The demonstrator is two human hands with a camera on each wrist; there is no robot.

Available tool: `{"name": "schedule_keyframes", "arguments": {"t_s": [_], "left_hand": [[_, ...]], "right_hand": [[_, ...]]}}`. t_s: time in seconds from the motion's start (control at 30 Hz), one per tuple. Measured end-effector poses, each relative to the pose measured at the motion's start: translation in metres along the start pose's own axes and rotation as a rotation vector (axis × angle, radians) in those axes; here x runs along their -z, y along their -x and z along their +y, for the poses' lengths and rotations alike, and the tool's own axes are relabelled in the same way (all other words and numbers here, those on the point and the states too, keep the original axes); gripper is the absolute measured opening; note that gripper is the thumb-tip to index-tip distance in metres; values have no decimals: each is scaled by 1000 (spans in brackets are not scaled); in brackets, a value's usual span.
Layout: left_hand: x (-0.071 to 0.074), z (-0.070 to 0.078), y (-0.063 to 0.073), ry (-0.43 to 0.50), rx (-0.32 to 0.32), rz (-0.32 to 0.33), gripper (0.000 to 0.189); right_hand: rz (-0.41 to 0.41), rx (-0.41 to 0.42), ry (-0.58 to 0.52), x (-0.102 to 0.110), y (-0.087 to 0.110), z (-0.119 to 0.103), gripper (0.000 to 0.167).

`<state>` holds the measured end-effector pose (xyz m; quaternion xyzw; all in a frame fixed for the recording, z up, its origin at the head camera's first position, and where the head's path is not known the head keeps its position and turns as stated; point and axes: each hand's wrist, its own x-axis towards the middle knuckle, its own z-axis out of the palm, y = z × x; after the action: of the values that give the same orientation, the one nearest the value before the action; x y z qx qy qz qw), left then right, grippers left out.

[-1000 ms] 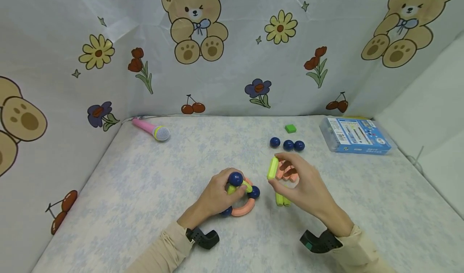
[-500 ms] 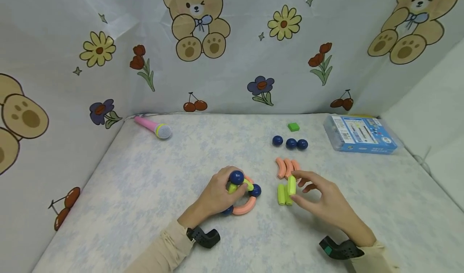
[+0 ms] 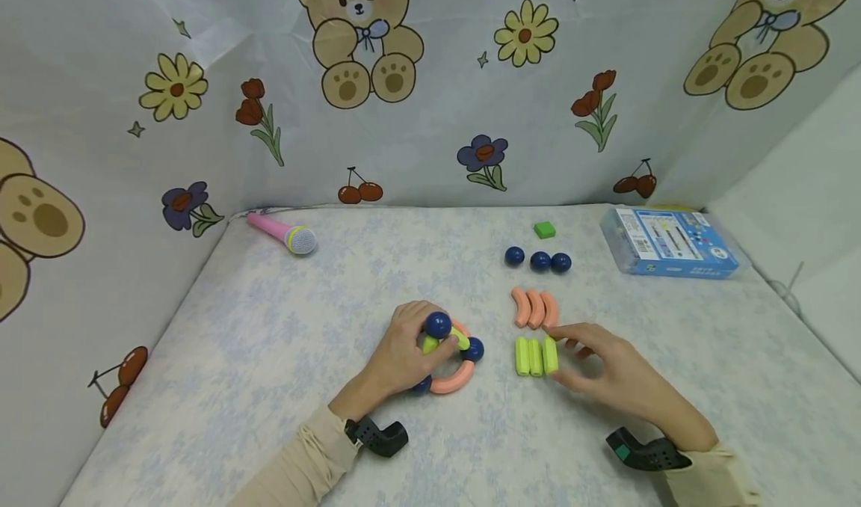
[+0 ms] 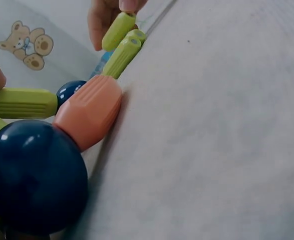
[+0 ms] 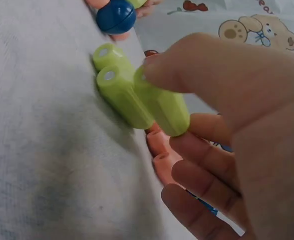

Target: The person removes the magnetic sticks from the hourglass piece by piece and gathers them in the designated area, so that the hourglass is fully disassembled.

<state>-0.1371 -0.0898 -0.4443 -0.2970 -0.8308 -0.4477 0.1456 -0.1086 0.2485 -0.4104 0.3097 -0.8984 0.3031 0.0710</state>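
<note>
My left hand grips a structure of magnetic rods and balls at its yellow-green rods. One dark blue ball tops it, and curved orange rods with more blue balls form a ring at table level. Part of the structure is hidden behind the hand. Thumb and fingers of my right hand pinch a yellow-green magnetic rod by its ends. That rod is alongside two matching rods and, in the right wrist view, sits slightly higher than they do.
Three curved orange rods lie just beyond the yellow-green ones. Farther back are three blue balls and a green block. A blue box stands at back right, a pink toy microphone at back left. A printed curtain borders the table.
My right hand has moved right and down, bringing its yellow-green rod from beside the structure to the right end of the two lying rods. The left hand keeps its grip nearly unmoved.
</note>
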Motion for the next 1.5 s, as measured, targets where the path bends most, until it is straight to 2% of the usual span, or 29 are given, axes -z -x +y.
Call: {"name": "schedule_keyframes", "arguments": {"t_s": [0.1,0.23,0.37,0.5,0.67,0.8,0.9,1.1,1.37,1.5], "left_hand": [[1,0,1,32,16,-26,17],[4,-1,3,49,68,-86,25],[14,-1,5,-37,139,-196,51],[29,4,14,-144,227,-317,85],[42,9,33,-142,315,-389,101],[48,6,45,-71,350,-375,97],[52,2,49,-38,341,-347,89],[55,-1,49,9,266,-329,73],[56,1,46,17,277,-330,66],[54,0,44,0,256,-341,61]], "right_hand": [[-37,-2,42,-2,0,1,56],[-62,-7,63,-6,-1,0,56],[-78,-35,73,-10,-1,-1,55],[-92,-69,78,-12,-2,-2,54],[-76,-72,89,-14,-5,-4,53],[-62,-54,94,-14,-7,-5,53],[-37,-25,100,-12,-8,-5,54],[25,2,100,-7,-9,-9,55],[97,73,30,-10,-18,-21,52],[63,122,15,-13,-36,-41,51]]}}
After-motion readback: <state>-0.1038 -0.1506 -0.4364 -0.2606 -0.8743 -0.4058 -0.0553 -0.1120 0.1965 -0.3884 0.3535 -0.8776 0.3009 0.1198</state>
